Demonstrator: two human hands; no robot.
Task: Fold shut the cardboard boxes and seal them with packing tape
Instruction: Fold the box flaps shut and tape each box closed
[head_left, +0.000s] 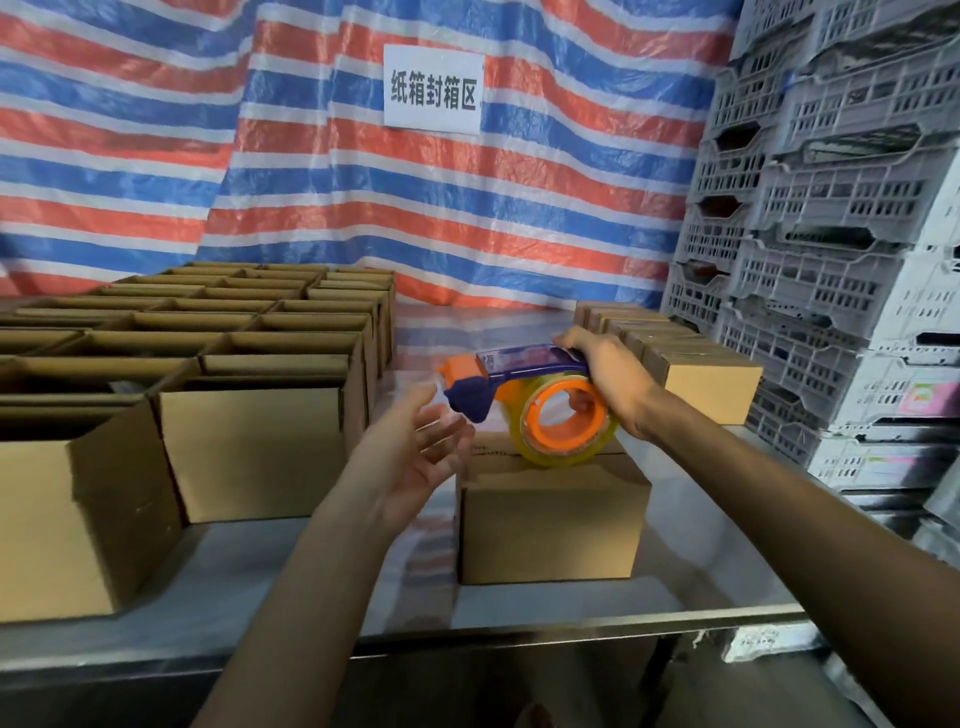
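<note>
Right now the fingers (569, 341) of my right hand (608, 384) are curled over the top of the blue-and-orange tape dispenser (519, 371), gripping it so its clear tape roll (566, 422) sits against the top of the closed box (550, 519) in the middle of the steel worktop (519, 608). My left hand (410, 457) hovers just left of that box, fingers spread loose and holding nothing. Open boxes (249, 447) crowd the worktop's left side and more shut boxes (711, 384) line its right rear, with grey crates (831, 260) stacked beyond them and a striped tarpaulin (363, 208) with a white sign (434, 85) behind.
</note>
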